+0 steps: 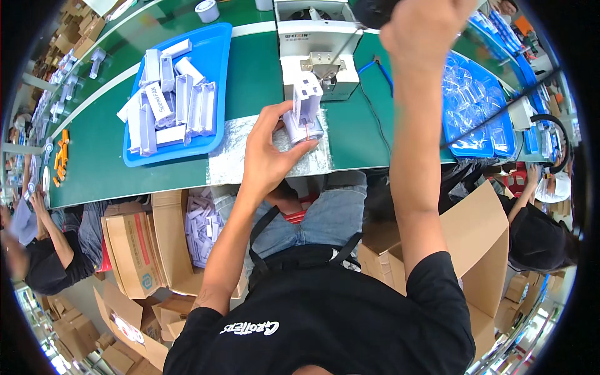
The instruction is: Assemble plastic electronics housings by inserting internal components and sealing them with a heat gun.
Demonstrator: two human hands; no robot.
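Note:
My left hand (267,156) grips a small white carton (305,102) with its flap up, held over the silver mat (232,159) just in front of the white press machine (319,50). A short grey cylinder (302,129) sits under the carton at my fingertips. My right hand (425,25) is raised high and closed around the black knob (374,11) of the machine's lever. The machine's metal jaw (325,65) is right behind the carton.
A blue tray (215,56) with several white cartons lies to the left on the green bench. Another blue tray (478,106) of clear plastic blisters lies to the right. Open cardboard boxes (134,250) stand below the bench. Other people sit at left and right.

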